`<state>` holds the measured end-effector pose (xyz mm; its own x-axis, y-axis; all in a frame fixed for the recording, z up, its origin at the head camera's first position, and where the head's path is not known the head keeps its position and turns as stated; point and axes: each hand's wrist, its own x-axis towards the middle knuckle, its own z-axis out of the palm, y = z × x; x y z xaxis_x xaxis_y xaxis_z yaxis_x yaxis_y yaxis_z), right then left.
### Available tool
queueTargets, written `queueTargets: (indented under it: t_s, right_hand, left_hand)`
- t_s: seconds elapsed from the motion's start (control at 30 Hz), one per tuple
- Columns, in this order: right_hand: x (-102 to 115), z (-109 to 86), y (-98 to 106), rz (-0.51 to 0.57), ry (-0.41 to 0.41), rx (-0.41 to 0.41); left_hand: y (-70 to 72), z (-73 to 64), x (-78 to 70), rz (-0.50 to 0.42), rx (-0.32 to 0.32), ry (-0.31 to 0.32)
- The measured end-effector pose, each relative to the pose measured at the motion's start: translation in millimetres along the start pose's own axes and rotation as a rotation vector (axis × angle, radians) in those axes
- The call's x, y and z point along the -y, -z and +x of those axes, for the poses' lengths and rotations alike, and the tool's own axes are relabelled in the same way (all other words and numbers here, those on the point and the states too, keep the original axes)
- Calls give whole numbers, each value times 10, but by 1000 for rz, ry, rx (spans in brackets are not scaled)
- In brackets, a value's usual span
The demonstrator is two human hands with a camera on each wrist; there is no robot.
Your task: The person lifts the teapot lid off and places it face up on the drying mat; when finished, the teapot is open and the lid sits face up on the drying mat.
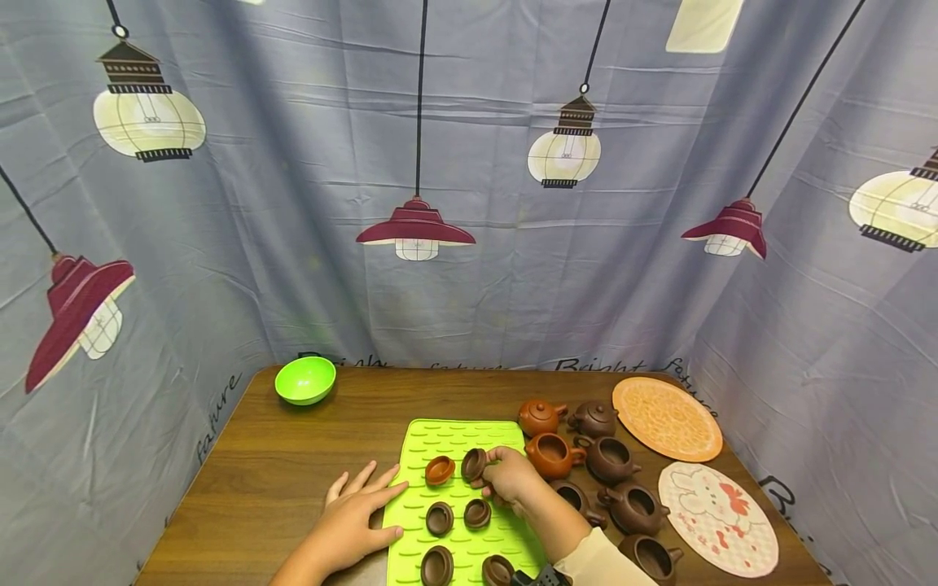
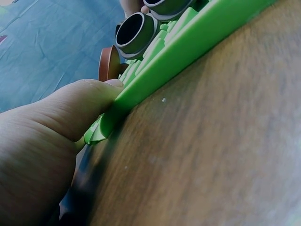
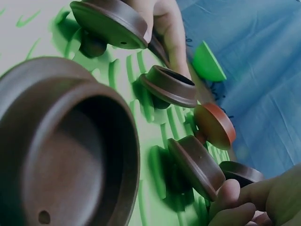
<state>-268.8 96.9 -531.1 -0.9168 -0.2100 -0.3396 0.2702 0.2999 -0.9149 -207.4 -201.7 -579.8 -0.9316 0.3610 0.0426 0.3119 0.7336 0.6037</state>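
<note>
My right hand (image 1: 515, 480) pinches a dark brown teapot lid (image 1: 473, 465) over the upper part of the green ridged mat (image 1: 421, 435). In the right wrist view that lid (image 3: 242, 172) is partly hidden behind another one. An orange-brown lid (image 1: 440, 470) lies just left of it, hollow side showing. Nearer to me are several dark lids, among them one below the right hand (image 1: 477, 513) and one to its left (image 1: 439, 518). My left hand (image 1: 355, 521) rests with spread fingers at the mat's left edge; its thumb (image 2: 96, 92) touches the rim.
Right of the mat stand several teapots: an orange one (image 1: 540, 418) and a dark one (image 1: 595, 419) wear lids, others like this one (image 1: 634, 509) are uncovered. Farther right lie an orange round mat (image 1: 668, 417) and a rabbit-print mat (image 1: 718, 518). A green bowl (image 1: 305, 381) sits back left.
</note>
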Motion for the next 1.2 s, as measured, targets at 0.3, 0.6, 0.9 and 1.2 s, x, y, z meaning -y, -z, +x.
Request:
queueTargets:
  t_s: [0.3, 0.6, 0.9, 1.2]
  right_hand:
    - [12, -5, -10, -28, -12, 6]
    - [43, -53, 8, -39, 1, 24]
    - [79, -84, 31, -53, -18, 52]
    - [113, -166, 89, -112, 26, 36]
  left_hand:
    - [-3, -5, -6, 0, 2, 0]
    - [-18, 1, 1, 11, -2, 1]
    - [-11, 4, 0, 8, -12, -6]
    - [-2, 2, 9, -2, -7, -6]
